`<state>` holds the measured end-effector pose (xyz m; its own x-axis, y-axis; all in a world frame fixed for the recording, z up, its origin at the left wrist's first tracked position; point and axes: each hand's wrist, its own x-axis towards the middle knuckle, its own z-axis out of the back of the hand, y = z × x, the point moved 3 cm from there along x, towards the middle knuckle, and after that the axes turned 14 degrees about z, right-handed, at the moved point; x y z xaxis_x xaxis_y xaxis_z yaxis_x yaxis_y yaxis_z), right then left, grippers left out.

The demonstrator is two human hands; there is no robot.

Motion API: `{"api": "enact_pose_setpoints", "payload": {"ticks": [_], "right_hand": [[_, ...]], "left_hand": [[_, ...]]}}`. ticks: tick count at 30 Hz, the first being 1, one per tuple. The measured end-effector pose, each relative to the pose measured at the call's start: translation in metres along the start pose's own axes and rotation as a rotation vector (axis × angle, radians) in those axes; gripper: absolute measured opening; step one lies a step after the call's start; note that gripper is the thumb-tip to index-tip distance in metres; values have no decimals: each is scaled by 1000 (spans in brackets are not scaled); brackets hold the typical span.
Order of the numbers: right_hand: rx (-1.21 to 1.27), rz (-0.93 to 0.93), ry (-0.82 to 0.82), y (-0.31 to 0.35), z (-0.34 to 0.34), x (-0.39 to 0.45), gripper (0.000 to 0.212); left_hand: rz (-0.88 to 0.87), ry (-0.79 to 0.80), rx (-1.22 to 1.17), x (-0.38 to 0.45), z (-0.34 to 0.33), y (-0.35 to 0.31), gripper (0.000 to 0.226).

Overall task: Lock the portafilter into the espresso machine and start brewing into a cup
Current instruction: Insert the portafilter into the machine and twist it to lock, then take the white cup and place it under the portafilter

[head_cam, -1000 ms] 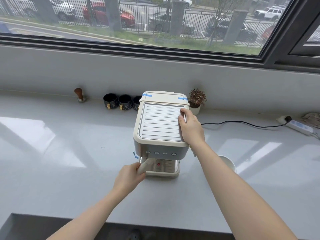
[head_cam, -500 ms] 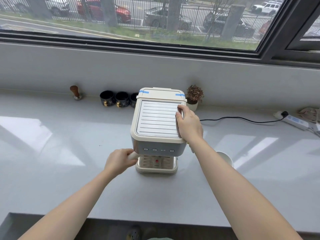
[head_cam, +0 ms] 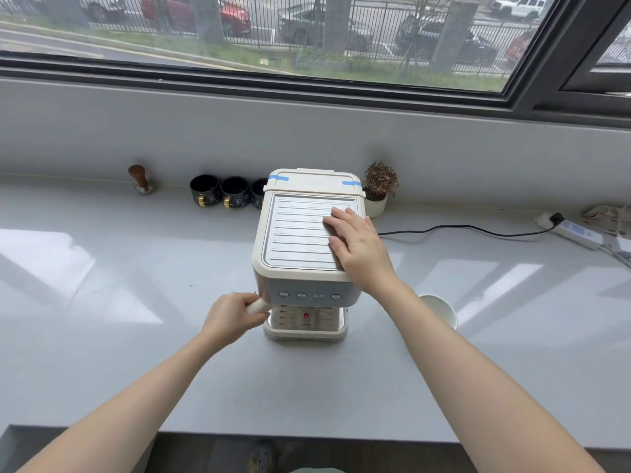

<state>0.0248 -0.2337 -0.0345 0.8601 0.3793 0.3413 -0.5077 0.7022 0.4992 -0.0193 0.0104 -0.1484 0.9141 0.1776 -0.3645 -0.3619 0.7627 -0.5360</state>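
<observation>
A cream espresso machine (head_cam: 300, 240) stands mid-counter with a ribbed metal top and a row of buttons on its front. My left hand (head_cam: 229, 317) is shut on the cream portafilter handle (head_cam: 257, 306), which sticks out to the left under the machine's front; the basket end is hidden beneath the body. My right hand (head_cam: 358, 245) lies flat on the right side of the machine's top, fingers spread. A white cup (head_cam: 440, 307) stands on the counter right of the machine, partly behind my right forearm. The drip tray (head_cam: 305, 331) holds no cup.
Three dark cups (head_cam: 223, 191) and a wooden-handled tamper (head_cam: 140, 180) line the back wall to the left. A small potted plant (head_cam: 379, 189) sits behind the machine's right corner. A black cord (head_cam: 461, 228) runs right to a power strip (head_cam: 577, 232). The counter's front edge lies near me.
My left hand has swung the portafilter handle from the front centre round to the machine's left side. My right hand's fingers have spread flatter on the top.
</observation>
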Motion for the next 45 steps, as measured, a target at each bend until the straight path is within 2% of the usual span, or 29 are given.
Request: {"api": "enact_pose_setpoints", "payload": {"ticks": [2, 7, 10, 12, 14, 16, 18, 19, 21, 27, 31, 37, 43, 45], "right_hand": [[29, -19, -25, 2, 0, 0, 38], [45, -33, -49, 1, 1, 0, 36], [61, -40, -68, 0, 0, 0, 35], [88, -63, -95, 0, -1, 0, 35], [132, -117, -151, -2, -2, -3, 35], [251, -193, -222, -2, -5, -7, 36], [433, -277, -299, -2, -6, -12, 36], [483, -310, -331, -2, -7, -14, 36], [498, -362, -372, -2, -9, -17, 35], [548, -430, -445, -3, -14, -19, 32], [594, -430, -461, -5, -16, -20, 31], [600, -409, -473, -5, -17, -19, 30], [650, -388, -502, -4, -16, -21, 31], [697, -391, -481, -6, -15, -23, 32]], "left_hand": [[33, 0, -73, -12, -12, 0, 2], [152, -124, -177, -50, -44, -14, 6], [216, -181, -144, -67, -62, -24, 11], [242, -162, -101, -69, -68, -28, 9], [245, -16, -181, -63, -66, -28, 8], [264, 274, -416, -56, -58, -22, 12], [295, 596, -610, -55, -52, -11, 24], [318, 702, -673, -57, -52, -7, 30], [392, 774, -820, -64, -59, -1, 31], [579, 550, -1245, -85, -107, -27, 26], [678, 353, -1323, -98, -127, -49, 28], [627, 312, -1231, -96, -122, -47, 30], [427, 420, -909, -98, -97, -45, 33], [391, 339, -798, -93, -82, -42, 27]]}}
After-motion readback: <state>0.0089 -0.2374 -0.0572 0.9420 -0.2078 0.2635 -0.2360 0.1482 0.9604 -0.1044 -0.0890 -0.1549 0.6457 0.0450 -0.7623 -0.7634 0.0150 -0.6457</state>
